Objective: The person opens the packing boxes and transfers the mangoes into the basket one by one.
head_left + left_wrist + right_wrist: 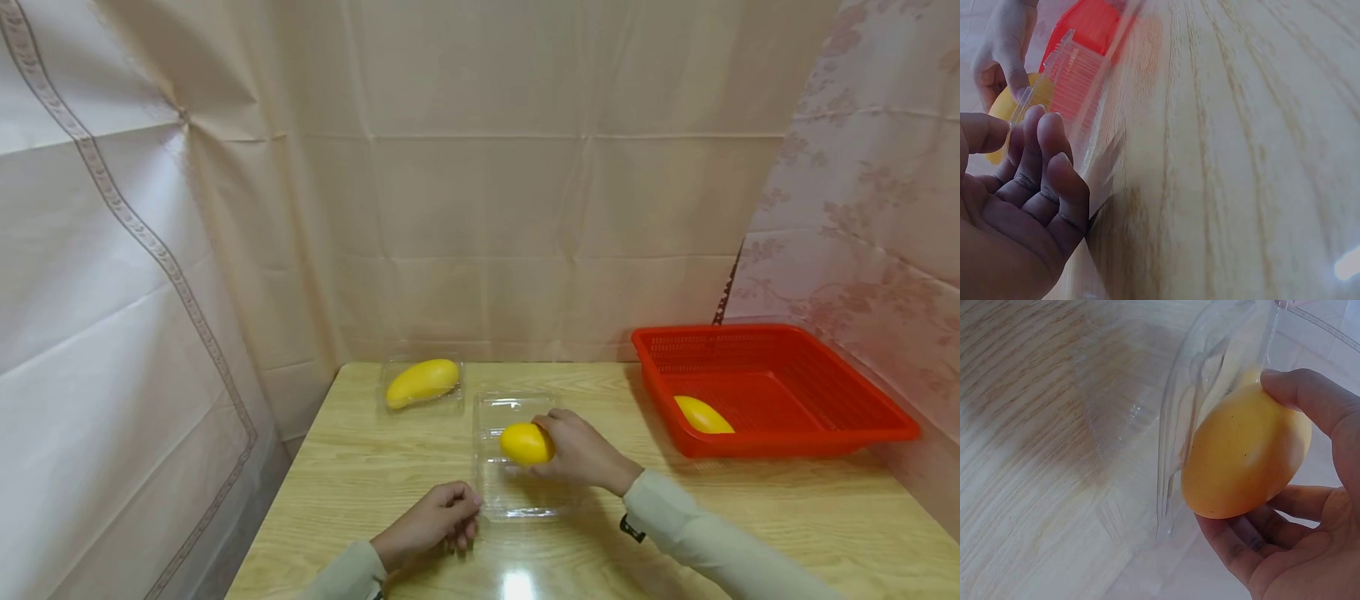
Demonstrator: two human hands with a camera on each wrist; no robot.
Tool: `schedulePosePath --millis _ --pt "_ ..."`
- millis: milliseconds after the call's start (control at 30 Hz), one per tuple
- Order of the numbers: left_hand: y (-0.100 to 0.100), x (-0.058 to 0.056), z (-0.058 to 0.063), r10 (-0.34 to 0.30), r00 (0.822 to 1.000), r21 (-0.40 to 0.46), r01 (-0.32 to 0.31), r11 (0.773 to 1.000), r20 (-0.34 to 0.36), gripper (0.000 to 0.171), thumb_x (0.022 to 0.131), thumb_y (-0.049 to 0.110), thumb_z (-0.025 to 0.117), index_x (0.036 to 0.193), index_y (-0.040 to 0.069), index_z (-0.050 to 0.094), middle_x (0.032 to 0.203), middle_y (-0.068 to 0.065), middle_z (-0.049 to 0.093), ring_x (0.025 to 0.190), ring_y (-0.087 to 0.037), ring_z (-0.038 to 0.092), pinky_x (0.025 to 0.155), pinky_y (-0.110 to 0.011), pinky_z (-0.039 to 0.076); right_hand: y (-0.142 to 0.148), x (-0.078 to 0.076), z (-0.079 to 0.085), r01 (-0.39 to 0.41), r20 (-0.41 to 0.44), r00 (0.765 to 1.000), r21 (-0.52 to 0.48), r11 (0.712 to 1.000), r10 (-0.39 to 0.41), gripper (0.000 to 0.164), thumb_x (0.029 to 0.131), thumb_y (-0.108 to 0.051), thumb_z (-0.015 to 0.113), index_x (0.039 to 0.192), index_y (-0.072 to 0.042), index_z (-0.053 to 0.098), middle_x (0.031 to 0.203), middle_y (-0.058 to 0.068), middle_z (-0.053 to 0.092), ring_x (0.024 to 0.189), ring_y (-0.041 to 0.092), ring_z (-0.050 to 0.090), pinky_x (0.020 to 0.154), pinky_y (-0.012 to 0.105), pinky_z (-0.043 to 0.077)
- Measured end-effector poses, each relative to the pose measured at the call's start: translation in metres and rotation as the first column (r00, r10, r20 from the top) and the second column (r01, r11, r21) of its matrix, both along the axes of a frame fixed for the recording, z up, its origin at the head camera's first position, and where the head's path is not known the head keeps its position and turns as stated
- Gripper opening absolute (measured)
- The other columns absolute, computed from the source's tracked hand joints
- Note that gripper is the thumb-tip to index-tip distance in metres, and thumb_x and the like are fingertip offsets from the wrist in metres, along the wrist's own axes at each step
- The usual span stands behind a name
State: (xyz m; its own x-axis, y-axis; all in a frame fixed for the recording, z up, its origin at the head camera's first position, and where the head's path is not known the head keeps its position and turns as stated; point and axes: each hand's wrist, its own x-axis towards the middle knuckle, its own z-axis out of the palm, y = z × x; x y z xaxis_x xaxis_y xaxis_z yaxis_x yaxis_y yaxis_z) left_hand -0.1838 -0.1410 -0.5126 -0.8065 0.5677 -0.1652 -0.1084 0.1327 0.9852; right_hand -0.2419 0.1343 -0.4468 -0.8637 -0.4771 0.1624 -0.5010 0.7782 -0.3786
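Note:
In the head view my right hand (581, 450) grips a smooth yellow mango (527, 443) over an open clear plastic box (517, 510). The right wrist view shows thumb and fingers wrapped round the mango (1244, 453), which sits close against the box's transparent wall (1172, 431). My left hand (435, 521) is at the box's near left corner. From the left wrist, its thumb and fingertips pinch the box's thin rim (1022, 106), while the other fingers curl loosely.
Another mango (423, 382) lies in a clear plastic box (393, 406) at the back left of the wooden table (360, 475). On the right stands a red plastic basket (795, 443) with one mango (702, 415) inside. Cloth curtains (480, 192) hang behind and at both sides.

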Motion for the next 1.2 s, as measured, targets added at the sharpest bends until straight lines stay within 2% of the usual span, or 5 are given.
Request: schedulePosePath --millis 200,467,933,1200 --pt "0.000 0.000 0.001 0.004 1.000 0.002 -0.004 1.000 0.001 0.035 0.110 0.024 0.051 0.108 -0.010 0.056 0.081 -0.005 0.065 0.064 -0.014 0.059 0.055 -0.024 0.045 0.003 -0.004 0.000 0.014 -0.014 1.000 0.000 1.000 -0.014 0.063 0.073 -0.031 0.094 0.119 0.003 0.068 0.107 0.010 0.065 0.090 0.021 0.057 0.082 0.041 0.052" --pt "0.000 0.001 0.001 -0.003 1.000 -0.005 0.002 1.000 -0.015 0.035 0.110 0.025 0.051 0.106 -0.009 0.057 0.080 -0.004 0.065 0.064 -0.013 0.059 0.054 -0.023 0.045 0.008 -0.006 0.003 0.001 -0.060 0.998 0.014 1.000 0.000 0.063 0.072 -0.030 0.094 0.118 0.004 0.067 0.098 0.005 0.064 0.083 0.017 0.054 0.076 0.038 0.052" --pt "0.001 0.001 0.000 -0.002 1.000 0.000 0.002 1.000 -0.018 0.034 0.110 0.023 0.051 0.107 -0.011 0.055 0.080 -0.004 0.064 0.064 -0.012 0.059 0.054 -0.023 0.045 0.017 -0.010 0.010 0.013 -0.077 0.997 0.008 1.000 -0.012 0.064 0.074 -0.028 0.093 0.121 0.006 0.067 0.099 0.007 0.065 0.084 0.018 0.056 0.077 0.039 0.052" --pt "0.002 0.002 0.002 0.006 1.000 -0.002 -0.006 1.000 -0.026 0.034 0.110 0.020 0.050 0.108 -0.013 0.055 0.079 -0.005 0.064 0.063 -0.013 0.058 0.053 -0.024 0.045 0.024 -0.012 0.014 0.058 -0.032 0.998 0.007 0.998 -0.057 0.066 0.075 -0.032 0.093 0.124 0.004 0.067 0.100 0.007 0.065 0.085 0.020 0.056 0.079 0.040 0.052"
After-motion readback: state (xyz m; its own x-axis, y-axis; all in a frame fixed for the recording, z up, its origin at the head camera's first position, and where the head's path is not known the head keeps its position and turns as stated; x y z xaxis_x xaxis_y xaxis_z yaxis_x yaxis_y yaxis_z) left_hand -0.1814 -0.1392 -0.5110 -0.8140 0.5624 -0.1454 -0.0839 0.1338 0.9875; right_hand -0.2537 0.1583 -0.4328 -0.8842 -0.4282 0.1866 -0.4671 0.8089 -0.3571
